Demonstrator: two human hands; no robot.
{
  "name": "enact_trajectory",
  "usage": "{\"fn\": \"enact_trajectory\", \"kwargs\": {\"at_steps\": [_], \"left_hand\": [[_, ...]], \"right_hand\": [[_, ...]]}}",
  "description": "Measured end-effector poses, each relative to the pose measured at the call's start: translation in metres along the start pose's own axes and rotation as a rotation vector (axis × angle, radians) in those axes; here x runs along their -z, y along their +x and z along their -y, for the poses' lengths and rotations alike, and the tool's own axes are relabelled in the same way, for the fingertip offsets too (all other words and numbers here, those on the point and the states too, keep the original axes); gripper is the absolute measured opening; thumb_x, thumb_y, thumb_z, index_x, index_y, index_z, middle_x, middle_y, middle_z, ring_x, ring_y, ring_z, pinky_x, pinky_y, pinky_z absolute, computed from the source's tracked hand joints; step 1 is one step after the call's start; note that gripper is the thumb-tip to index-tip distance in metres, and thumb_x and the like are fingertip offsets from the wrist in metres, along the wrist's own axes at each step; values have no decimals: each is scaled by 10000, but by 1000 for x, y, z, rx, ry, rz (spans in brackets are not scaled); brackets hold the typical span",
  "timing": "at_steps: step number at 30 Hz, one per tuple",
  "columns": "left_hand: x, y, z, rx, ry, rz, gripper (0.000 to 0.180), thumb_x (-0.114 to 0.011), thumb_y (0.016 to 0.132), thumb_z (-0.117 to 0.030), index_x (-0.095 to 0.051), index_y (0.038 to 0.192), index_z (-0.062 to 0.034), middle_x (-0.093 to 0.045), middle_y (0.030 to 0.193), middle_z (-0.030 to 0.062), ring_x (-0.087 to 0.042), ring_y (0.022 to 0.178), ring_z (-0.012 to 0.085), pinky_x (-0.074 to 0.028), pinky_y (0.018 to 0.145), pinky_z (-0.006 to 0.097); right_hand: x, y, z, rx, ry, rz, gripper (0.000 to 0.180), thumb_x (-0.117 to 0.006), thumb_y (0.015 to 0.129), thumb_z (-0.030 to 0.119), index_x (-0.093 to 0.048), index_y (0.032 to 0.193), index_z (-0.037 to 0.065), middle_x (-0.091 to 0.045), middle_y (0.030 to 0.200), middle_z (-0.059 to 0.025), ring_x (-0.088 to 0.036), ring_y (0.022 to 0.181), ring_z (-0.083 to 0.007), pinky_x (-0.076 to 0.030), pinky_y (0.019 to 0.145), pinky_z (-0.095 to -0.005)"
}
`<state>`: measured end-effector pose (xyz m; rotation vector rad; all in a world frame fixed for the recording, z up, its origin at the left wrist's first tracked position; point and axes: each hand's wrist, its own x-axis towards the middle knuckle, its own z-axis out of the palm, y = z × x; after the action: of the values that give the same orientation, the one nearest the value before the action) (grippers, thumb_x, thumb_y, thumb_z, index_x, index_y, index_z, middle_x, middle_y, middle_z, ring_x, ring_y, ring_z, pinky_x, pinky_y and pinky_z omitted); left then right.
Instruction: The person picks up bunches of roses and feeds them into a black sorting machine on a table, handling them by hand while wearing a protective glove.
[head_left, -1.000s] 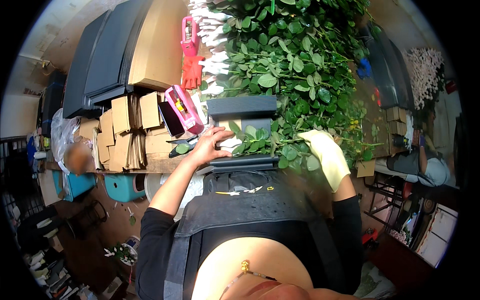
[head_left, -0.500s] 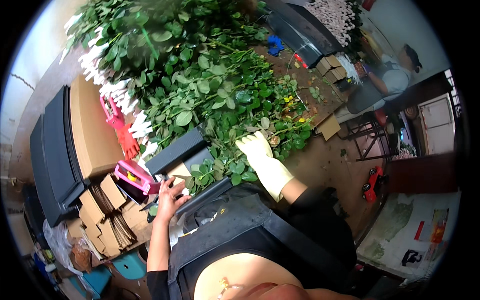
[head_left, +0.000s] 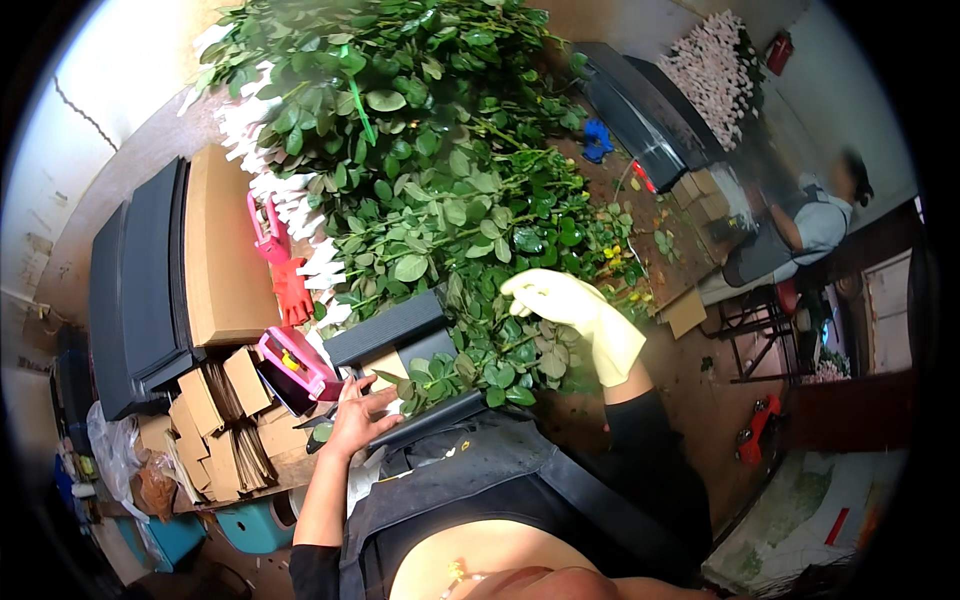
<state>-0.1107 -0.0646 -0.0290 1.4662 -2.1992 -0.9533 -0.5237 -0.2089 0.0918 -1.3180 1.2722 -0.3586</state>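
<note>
My bare left hand [head_left: 362,414] is open, its fingers apart, at the left end of a black box-like wrapper [head_left: 388,330] lying in front of me. Leafy green stems [head_left: 515,372] rest in and over that wrapper. A pale yellow rubber glove covers my right hand [head_left: 572,308]. It hovers over the leaves at the wrapper's right, its fingers curled together; whatever is in them I cannot make out. Beyond both hands spreads a large heap of leafy stems [head_left: 430,180], with white-sleeved ends [head_left: 290,205] along its left side.
Left of me stand folded cardboard pieces [head_left: 215,425], black sheets [head_left: 135,290], a pink tool [head_left: 300,362] and a red glove [head_left: 292,290]. A blue glove [head_left: 597,141] lies at the far right of the table. A person [head_left: 805,225] works farther right. A red toy car [head_left: 758,430] is on the floor.
My right hand has moved right and drawn back from the leaves, its fingers more curled. My left hand stays at the wrapper's end. The whole view has shifted a little.
</note>
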Motion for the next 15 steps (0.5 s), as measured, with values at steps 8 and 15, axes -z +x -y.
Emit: {"fn": "enact_trajectory", "kwargs": {"at_steps": [8, 15], "left_hand": [[-3, 13, -5, -53, 89, -100, 217, -765, 867, -267, -795, 1042, -143, -757, 1126, 0, -606, 1168, 266, -342, 1115, 513], [-18, -1, 4, 11, -101, -185, 139, -790, 834, -136, -747, 931, -46, -667, 965, 81, -667, 934, 276, -527, 819, 373]], "right_hand": [[-46, 186, 1, 355, -1480, -603, 305, -540, 943, 201, -707, 1196, 174, -531, 1498, -111, -438, 1427, -262, -219, 1228, -481], [-53, 154, 67, 628, -1453, -748, 274, -553, 925, 176, -732, 1130, 202, -568, 1477, -26, -530, 1336, -234, -294, 1201, -464]]}}
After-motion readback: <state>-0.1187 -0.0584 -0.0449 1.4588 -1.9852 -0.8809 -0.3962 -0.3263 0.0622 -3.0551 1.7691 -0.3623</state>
